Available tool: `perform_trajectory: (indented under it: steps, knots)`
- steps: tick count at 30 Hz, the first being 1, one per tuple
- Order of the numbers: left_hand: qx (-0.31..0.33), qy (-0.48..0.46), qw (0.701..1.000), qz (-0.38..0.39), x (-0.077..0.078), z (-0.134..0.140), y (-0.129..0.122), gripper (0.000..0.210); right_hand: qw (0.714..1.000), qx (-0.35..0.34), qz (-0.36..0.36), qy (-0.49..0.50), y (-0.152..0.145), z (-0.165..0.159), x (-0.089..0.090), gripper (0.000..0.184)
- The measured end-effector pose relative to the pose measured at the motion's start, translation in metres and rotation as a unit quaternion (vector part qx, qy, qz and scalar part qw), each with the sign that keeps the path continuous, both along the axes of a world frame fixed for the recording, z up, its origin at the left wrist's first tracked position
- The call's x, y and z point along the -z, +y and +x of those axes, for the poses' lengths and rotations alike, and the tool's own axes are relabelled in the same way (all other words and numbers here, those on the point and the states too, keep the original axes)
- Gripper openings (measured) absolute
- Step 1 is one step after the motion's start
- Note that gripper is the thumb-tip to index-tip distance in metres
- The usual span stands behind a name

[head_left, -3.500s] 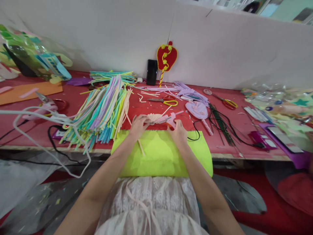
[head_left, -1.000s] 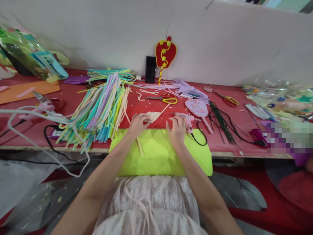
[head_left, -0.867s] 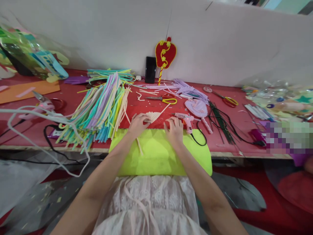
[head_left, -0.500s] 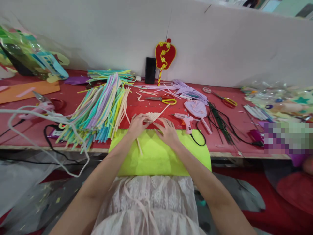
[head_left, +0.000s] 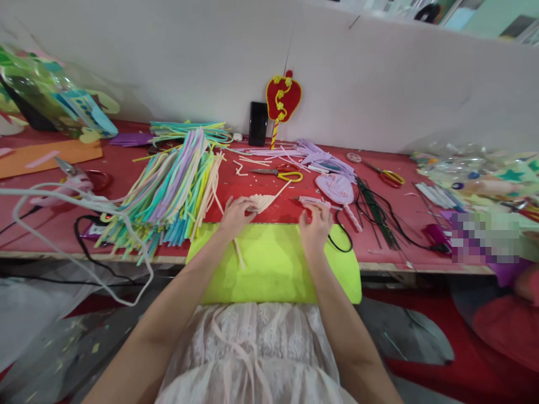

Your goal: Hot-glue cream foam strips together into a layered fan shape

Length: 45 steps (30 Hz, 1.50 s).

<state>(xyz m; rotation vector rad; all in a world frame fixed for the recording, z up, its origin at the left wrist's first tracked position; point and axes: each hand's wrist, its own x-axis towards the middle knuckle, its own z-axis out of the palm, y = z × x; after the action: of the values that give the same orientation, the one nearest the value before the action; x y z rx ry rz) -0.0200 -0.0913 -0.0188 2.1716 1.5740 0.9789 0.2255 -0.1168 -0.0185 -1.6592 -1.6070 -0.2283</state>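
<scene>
My left hand (head_left: 238,214) pinches the near left edge of a cream pipe-cleaner piece (head_left: 263,202), whose strands lie side by side in a fan. One loose end sticks out from it to the upper right. To the right, my right hand (head_left: 315,221) has its fingers curled over the handle of a pink hot glue gun (head_left: 304,200), hiding most of the grip. The gun lies on the table with its nozzle pointing left, towards the cream piece. Beneath both wrists is a bright yellow-green sheet (head_left: 269,269) at the table's edge.
Left of my hands lies a big bundle of coloured pipe cleaners (head_left: 177,191). Scissors (head_left: 278,173) lie beyond the cream piece. A lilac pipe-cleaner fan (head_left: 334,188), green stems (head_left: 379,213) and black cords are at right. A phone (head_left: 257,123) leans on the wall beside a red fan ornament (head_left: 284,98).
My right hand has left the cream piece and moved right onto the glue gun's handle. My left hand stays at the piece. The view has shifted slightly.
</scene>
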Motion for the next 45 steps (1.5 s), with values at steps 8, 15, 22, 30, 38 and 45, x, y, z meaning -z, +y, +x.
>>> perform_trajectory:
  steps: [8,15,22,30,38,45]
  knots:
    - [0.015,-0.003,1.000,0.011,-0.001,-0.002,0.001,0.013,0.994,-0.002,-0.086,0.061,0.015,0.070,-0.002,0.033]
    - [0.012,-0.007,1.000,0.011,0.000,-0.002,0.002,0.015,0.975,0.018,-0.092,0.203,0.025,0.068,-0.019,0.028]
    - [0.005,0.002,1.000,0.012,-0.001,-0.001,0.002,0.013,0.857,-0.132,-0.199,0.457,0.051,-0.034,-0.010,0.020]
    - [0.007,0.008,1.000,0.017,0.005,-0.003,0.005,0.015,0.729,-0.184,-0.243,0.612,0.060,-0.060,-0.016,0.017]
    - [0.010,0.006,1.000,0.023,0.004,-0.003,0.005,0.014,0.738,-0.223,-0.285,0.569,0.070,-0.058,-0.013,0.015]
    - [0.028,-0.012,0.999,0.036,0.003,-0.005,0.004,0.015,0.769,-0.300,-0.284,0.487,0.065,-0.058,-0.006,0.024]
